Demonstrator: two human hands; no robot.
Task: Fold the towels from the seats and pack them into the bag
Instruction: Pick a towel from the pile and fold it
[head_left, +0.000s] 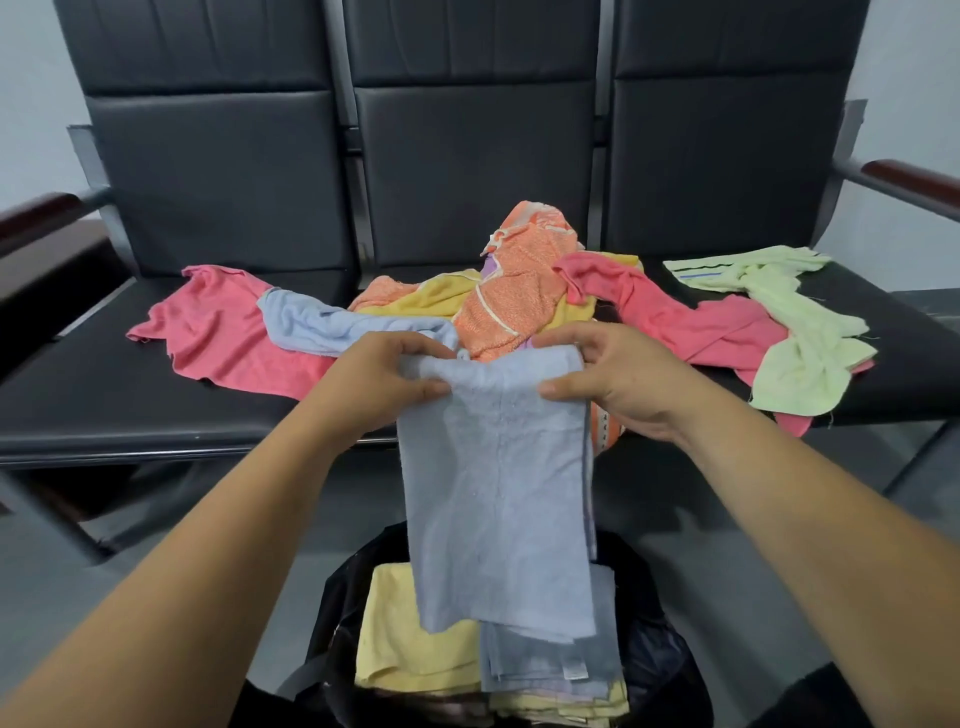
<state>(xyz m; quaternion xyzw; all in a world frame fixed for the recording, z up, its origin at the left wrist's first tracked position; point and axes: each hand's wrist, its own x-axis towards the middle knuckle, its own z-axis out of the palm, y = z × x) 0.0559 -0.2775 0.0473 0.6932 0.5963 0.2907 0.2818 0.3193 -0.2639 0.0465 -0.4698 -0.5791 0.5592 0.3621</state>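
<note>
Left grip (387, 379) and right grip (618, 382) pinch the blue towel (493, 499) at its top; it hangs beneath them.

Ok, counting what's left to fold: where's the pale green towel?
Head view, right side: the pale green terry towel lies on the right black padded seat, overlapping the end of a pink towel.

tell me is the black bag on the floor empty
No, the black bag holds a folded yellow towel and a folded grey-blue towel below the light blue towel held above it.
</note>
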